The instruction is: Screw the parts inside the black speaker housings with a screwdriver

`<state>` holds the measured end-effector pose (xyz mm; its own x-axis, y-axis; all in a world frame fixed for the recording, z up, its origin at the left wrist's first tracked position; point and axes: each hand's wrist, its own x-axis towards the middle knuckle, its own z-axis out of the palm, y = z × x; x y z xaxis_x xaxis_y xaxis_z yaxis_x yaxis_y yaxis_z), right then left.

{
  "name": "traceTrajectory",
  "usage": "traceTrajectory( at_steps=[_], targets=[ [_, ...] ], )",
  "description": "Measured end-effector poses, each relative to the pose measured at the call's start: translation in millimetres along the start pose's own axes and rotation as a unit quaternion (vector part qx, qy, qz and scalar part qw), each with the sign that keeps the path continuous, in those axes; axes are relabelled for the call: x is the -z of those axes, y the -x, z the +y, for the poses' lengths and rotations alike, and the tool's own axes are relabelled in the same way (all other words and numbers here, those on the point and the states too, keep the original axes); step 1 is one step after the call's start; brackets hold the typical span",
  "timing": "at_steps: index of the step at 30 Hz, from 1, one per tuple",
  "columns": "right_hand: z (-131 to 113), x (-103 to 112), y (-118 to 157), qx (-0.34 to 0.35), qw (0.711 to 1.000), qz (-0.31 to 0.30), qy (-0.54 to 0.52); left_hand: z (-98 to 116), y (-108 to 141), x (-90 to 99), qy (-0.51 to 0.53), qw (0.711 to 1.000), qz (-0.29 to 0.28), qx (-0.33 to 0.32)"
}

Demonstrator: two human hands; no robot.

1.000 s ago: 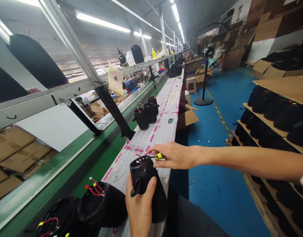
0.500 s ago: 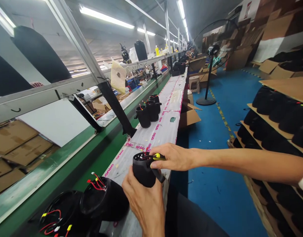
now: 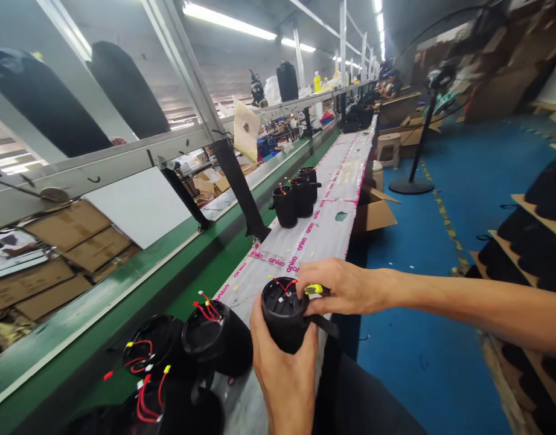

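Left hand steadies a black cylinder; right hand works at its open rim

The cylinder is over the near end of the bench, by its right edge, mouth up, red leads inside; whether it touches the bench is unclear. The step looks like close work at the mouth; a further move would seem to call for a steady wall and loose leads clear. The left hand comes from below, clamped round the wall, thumb right. The right hand, forearm nearly level, pinches a yellow-and-black tool. Another cylinder leans beside, leftward.
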<state>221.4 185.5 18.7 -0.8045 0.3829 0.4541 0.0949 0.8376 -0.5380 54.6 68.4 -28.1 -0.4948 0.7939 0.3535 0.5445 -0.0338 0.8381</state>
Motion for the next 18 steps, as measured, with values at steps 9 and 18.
traceTrajectory(
  at_steps=[9,18],
  targets=[
    [13,-13,-64,0.009,0.989,0.067,0.131,-3,34,4.7,-0.162,0.955,0.198,-0.148],
    [18,-41,-151,0.023,0.99,0.021,0.138,-55,68,-1.3,-0.245,0.957,0.076,-0.134]
  ],
)
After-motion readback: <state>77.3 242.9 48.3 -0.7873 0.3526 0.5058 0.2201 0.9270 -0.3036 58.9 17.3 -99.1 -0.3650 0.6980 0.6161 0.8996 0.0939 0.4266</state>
